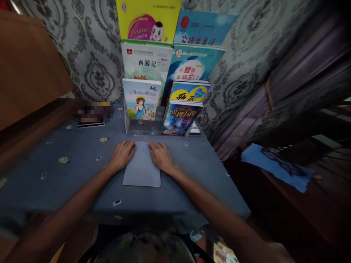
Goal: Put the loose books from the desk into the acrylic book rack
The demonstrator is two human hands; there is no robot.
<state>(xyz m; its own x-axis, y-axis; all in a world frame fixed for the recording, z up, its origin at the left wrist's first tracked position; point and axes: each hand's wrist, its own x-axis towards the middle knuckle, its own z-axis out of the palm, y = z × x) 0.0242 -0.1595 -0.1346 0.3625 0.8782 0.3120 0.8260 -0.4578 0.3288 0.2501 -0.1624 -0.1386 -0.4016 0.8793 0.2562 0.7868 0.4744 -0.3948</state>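
A smooth, flat grey panel [141,168] with rounded near corners lies on the cloth-covered table in front of me; I cannot tell exactly what it is. My left hand [124,153] rests palm down at its far left edge, fingers stretched forward. At the far right edge lies my right hand [161,154], also palm down, with fingertips touching the panel. Just beyond my hands stands a clear book stand [142,127]. It bears a white-covered book [142,100] with a drawn girl on the left and a dark blue book [181,118] on the right.
Taller books rise behind, including a yellow one [164,22] and a teal one [214,58], before a patterned curtain [95,73]. A small book stack [91,125] lies at left. Beyond the table's right edge, glasses [285,162] rest on a blue cloth [255,157].
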